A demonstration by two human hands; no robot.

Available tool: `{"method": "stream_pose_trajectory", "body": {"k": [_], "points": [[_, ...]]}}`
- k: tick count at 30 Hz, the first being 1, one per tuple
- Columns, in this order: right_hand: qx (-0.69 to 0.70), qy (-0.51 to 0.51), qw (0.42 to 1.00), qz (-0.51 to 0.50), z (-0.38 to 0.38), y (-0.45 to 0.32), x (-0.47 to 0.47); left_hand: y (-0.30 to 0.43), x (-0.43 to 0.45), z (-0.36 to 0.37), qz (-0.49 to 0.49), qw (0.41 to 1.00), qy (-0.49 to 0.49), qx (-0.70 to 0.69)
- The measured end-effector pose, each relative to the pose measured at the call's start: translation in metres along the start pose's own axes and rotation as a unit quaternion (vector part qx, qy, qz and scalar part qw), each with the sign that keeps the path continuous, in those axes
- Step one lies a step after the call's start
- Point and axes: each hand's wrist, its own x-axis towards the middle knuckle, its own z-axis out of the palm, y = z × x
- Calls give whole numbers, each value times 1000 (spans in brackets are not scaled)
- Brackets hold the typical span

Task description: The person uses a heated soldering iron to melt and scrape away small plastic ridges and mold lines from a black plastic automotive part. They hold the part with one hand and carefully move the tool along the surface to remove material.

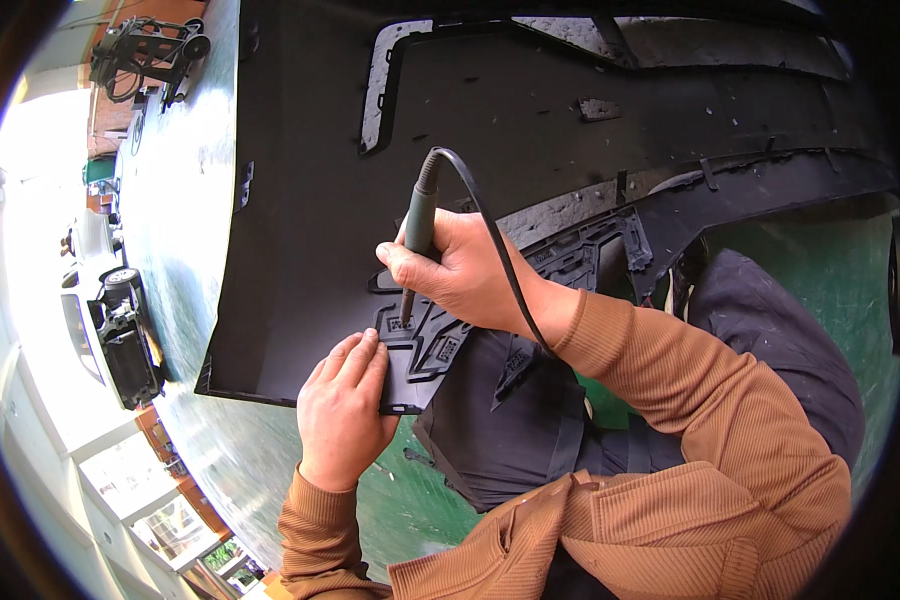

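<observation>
My right hand [457, 262] grips a soldering iron [420, 217] by its green handle, and its cord loops over my wrist. The iron points down, its tip at a small textured patch [400, 324] on a black plastic car bumper cover [300, 225]. Whether the tip touches the plastic, I cannot tell. My left hand [349, 405] lies on the cover's near edge with the fingers together, just left of the tip. Beside it are raised ribs and a second textured patch [446, 348]. Part of the cover is hidden under my right hand and forearm.
A loose plastic piece [598, 109] and scattered chips lie on the cover. My dark-clothed leg [780, 352] is under its near side, above a green floor [412, 510]. A car [116, 337] with its end stripped stands at the left, and a wheeled cart [150, 52] stands farther off.
</observation>
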Motion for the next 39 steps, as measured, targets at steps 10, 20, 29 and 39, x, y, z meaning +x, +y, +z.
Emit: {"method": "stream_pose_trajectory", "body": {"k": [10,20,29,39], "points": [[-112,4,993,-27,3,-5,3,-1,0,-1,6,1000,-12,10],[-105,-4,994,-10,2,-6,3,-2,0,1,6,1000,-10,6],[9,41,999,-19,3,-4,4,-2,-1,0,8,1000,-14,6],[8,7,1000,-1,5,-2,3,-4,-1,3,7,1000,-10,6]]}}
